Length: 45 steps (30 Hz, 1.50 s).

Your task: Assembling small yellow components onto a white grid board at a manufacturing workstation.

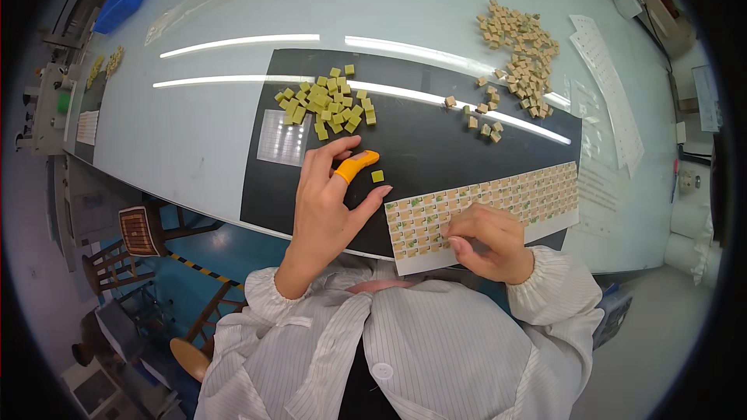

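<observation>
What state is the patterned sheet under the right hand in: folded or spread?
Spread: the patterned sheet lies flat, its gridded face showing along its length, except where the right hand hides part.

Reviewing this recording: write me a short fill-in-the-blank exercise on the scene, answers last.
A bright orange finger sleeve covers the ____ finger of the left hand.
A white rectangular sheet with rows of beige squares lies under the ____ hand.
The heap of yellow-green cubes rests on a flat ____ mat.
A lone yellow-green cube lies between the orange-covered finger and the left ____.

index; right; black; thumb
</observation>
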Available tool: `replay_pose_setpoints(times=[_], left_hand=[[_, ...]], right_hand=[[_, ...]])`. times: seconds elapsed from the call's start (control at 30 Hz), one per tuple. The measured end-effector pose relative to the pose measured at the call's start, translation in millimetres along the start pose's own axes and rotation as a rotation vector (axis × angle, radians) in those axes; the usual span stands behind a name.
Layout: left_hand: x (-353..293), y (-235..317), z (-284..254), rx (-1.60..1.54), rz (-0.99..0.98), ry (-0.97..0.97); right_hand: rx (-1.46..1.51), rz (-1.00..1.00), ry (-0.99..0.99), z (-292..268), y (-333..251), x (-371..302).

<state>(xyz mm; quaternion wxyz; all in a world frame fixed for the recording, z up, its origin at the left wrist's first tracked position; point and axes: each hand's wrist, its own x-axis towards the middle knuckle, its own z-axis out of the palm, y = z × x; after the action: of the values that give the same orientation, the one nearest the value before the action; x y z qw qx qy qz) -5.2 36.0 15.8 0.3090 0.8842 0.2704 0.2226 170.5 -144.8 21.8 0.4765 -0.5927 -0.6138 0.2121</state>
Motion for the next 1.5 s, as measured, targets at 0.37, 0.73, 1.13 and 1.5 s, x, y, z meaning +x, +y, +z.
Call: replay_pose_setpoints(times=[0.37, 0.73, 1.13, 1.5], left_hand=[[5, 4, 3, -0.012, -0.007, -0.022], [4, 1, 4, 0.027, -0.003, -0.011], [-14, 0, 2, -0.064, 0.079, -0.036], [-21, -6, 3, -0.101, 0.105, -0.022]], right_hand=[[-0.089, -0.125, -0.061, -9, 15, 3], [-0.320, -0.140, -0.439, 0, 22, 3], [-0.279, -0.088, -0.067, -2, 15, 14], [-0.395, 0.222, 0.172, 59, -13, 29]])
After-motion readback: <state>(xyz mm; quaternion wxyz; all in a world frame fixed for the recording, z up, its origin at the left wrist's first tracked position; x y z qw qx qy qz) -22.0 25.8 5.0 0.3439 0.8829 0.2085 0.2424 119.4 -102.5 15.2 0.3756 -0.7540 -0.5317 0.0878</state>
